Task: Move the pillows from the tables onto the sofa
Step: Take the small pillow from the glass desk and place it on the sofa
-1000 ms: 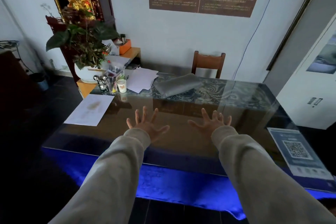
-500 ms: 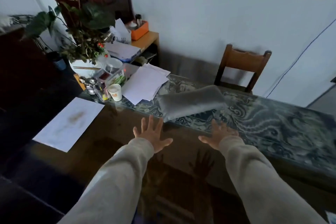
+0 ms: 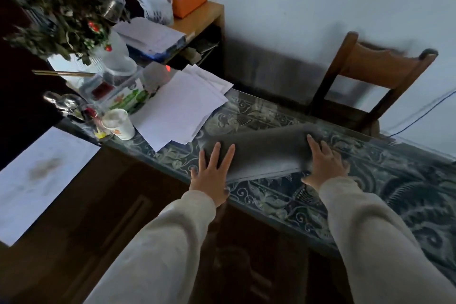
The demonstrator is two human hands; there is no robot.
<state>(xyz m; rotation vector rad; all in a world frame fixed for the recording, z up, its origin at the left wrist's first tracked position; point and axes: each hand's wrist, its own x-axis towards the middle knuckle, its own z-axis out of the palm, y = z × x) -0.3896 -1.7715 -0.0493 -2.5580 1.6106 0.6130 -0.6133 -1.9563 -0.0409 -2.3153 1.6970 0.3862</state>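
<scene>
- Pillow [image 3: 259, 150]: grey, flat, lying on the glass-topped table [image 3: 370, 180] over the blue patterned cloth, long side running from 9 to 3 o'clock, slightly blurred.
- Left hand [image 3: 212, 173]: palm down, fingers [image 3: 216, 155] spread flat, fingertips resting on the pillow's 9 o'clock end, heel of the hand on the table edge. Not curled around anything.
- Right hand [image 3: 325, 163]: laid on the pillow's 3 o'clock end, fingers stretched toward 12 o'clock along its side; thumb sits at the near edge. Can't tell whether it has closed on the pillow or just presses it.
- Both sleeves pale beige, arms coming in from 6 o'clock.
- Loose white papers [image 3: 180, 111] at 10 o'clock of the pillow, one corner just beside its left end.
- Paper cup [image 3: 118, 124] further toward 9 o'clock, upright, next to the papers.
- Single white sheet [image 3: 37, 180] with a brownish stain at 8 o'clock, well apart from the pillow.
- Potted plant [image 3: 61, 20] with red berries at 10 o'clock, far corner, clutter around it.
- Orange box [image 3: 188, 1] on a small wooden side table at 11 o'clock by the wall.
- Wooden chair [image 3: 375, 71] at 1 o'clock, behind the table, against the white wall.
</scene>
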